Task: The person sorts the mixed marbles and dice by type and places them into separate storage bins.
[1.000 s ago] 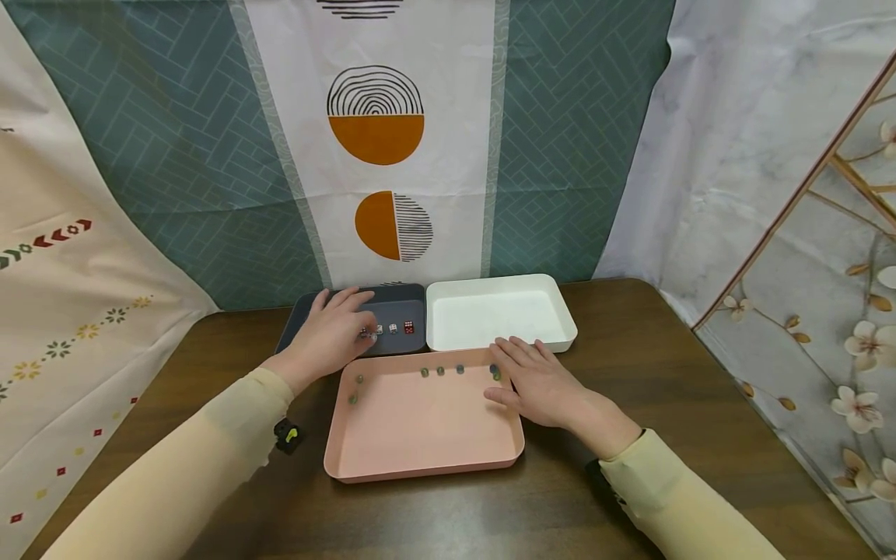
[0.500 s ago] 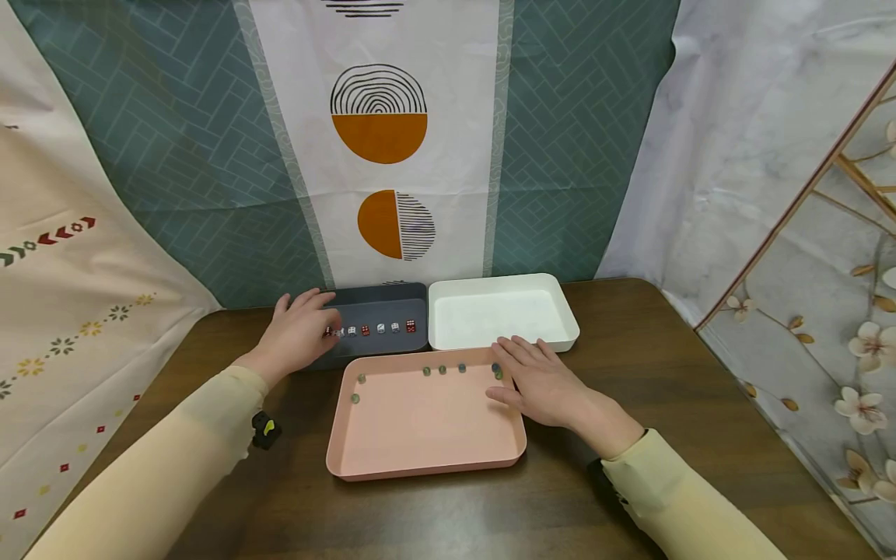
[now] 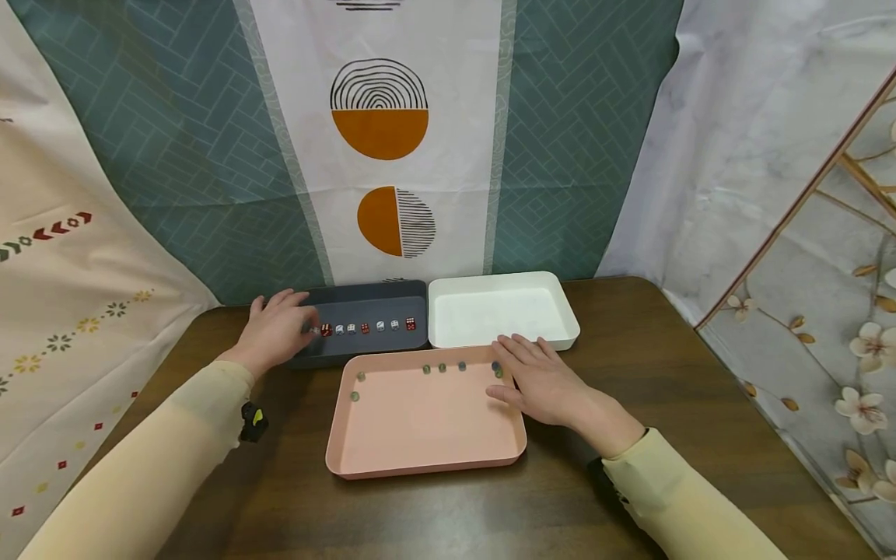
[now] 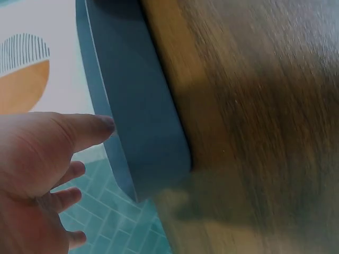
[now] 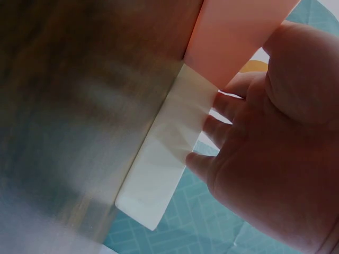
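My left hand [image 3: 273,330] is over the left end of the dark grey tray [image 3: 378,294]. Its thumb and forefinger come close together, the other fingers spread out. A small pale thing shows at these fingertips, beside a row of several red and white dice [image 3: 365,328]; I cannot tell whether it is held. In the left wrist view the thumb [image 4: 92,129] overlaps the rim of the dark grey tray. My right hand [image 3: 542,385] rests, fingers extended, over the top right corner of the pink tray [image 3: 427,467], its fingertips near the white tray [image 3: 504,344].
Several small glass marbles [image 3: 442,368] lie in the pink tray, along its far side, at its left and by the right hand. The trays stand on a brown wooden table [image 3: 616,334]. Patterned cloths [image 3: 581,155] hang behind and at the sides.
My left hand has moved left along the row of dice, bringing more of them into sight. The right hand stays in its place.
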Demonstrator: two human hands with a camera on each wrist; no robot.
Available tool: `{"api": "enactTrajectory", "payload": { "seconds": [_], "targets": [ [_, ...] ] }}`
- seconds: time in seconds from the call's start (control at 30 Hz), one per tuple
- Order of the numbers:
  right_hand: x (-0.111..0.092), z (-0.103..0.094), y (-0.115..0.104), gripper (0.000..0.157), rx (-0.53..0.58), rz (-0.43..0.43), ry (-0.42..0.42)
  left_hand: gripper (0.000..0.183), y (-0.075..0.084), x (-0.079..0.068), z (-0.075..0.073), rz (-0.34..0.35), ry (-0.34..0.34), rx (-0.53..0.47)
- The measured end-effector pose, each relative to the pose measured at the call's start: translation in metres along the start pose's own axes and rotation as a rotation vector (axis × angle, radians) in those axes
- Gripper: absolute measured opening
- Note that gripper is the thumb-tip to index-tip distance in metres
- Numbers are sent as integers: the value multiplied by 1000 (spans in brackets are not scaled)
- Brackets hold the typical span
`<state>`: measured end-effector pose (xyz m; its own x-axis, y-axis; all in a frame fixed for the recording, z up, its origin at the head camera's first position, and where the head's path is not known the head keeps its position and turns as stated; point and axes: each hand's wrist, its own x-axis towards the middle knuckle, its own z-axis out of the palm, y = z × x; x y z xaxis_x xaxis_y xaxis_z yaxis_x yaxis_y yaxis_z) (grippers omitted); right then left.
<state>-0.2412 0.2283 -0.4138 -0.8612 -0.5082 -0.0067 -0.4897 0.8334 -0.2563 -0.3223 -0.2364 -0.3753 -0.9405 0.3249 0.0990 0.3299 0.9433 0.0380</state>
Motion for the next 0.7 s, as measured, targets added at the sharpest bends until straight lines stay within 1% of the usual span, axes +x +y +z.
{"api": "enactTrajectory", "payload": {
  "seconds": [0.23,0.43,0.53,0.7],
  "targets": [
    [0,-1,0,85,0,-13,7,12,-11,5,6,-32,-17,-20],
    [1,-3,0,83,-8,-2,-2,11,-15,11,9,-41,-22,-16],
    [1,-4,-1,83,-15,5,-9,12,-16,13,10,-48,-33,-7],
    [1,-2,0,84,-10,5,-13,18,-17,15,13,-73,-46,15]
  ]
}}
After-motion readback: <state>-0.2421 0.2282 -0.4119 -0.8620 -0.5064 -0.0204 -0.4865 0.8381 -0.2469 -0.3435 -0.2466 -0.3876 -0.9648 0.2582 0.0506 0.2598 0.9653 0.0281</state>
